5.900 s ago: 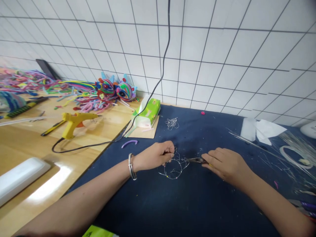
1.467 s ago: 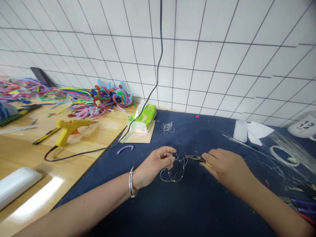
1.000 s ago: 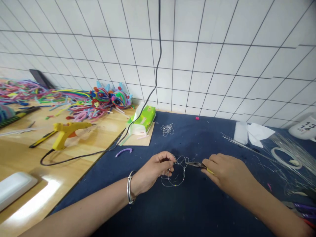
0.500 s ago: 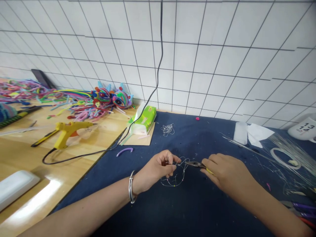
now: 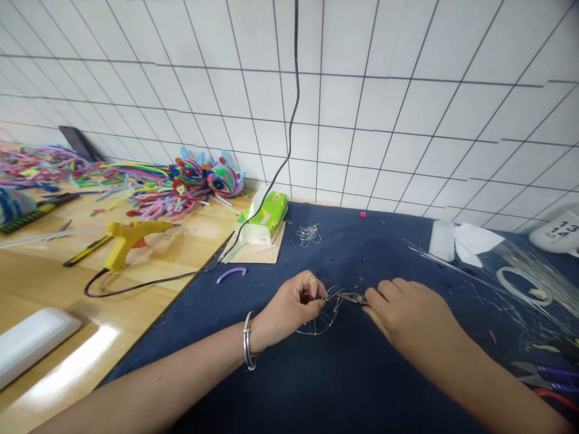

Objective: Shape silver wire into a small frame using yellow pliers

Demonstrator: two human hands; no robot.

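My left hand, with a silver bangle at the wrist, pinches a thin beaded wire piece between thumb and fingers. Loops of this wire hang below and to the right of the fingertips, above the dark blue cloth. In my right hand are pliers, their handles wrapped by the fingers and mostly hidden. The jaws point left and meet the wire close to my left fingertips. Whether the jaws are fully closed is too small to tell.
A tangle of wire lies behind my hands. To the left are a yellow glue gun, a green tissue pack and colourful pipe cleaners. On the right lie straight wires, a mug and purple-handled cutters.
The wire piece has turned, and its loops sit higher under my left fingers. My right hand and the pliers have shifted slightly left, nearer my left hand.
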